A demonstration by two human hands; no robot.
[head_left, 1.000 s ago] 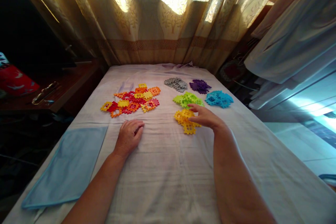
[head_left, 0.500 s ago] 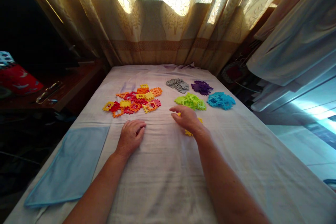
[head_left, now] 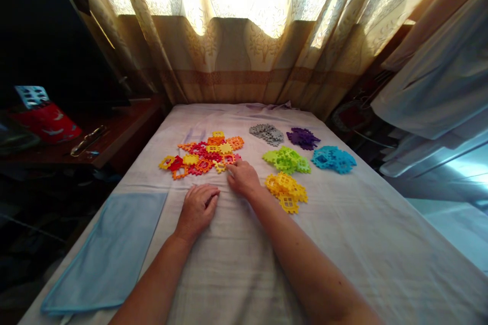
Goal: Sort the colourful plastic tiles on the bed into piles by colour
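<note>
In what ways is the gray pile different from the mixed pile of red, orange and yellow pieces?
The gray pile has one color, while the mixed pile combines red, orange and yellow. The gray pile is compact; the mixed pile spreads over a wider area. The gray pile lies away from both hands, whereas the right hand is at the near edge of the mixed pile. Both consist of notched pieces on the same pale cloth.

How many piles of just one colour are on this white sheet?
5: the grey pile at the back, the purple pile right of it, the lime pile in front of the grey, the blue pile right of the lime, and the yellow pile nearest you.
</note>
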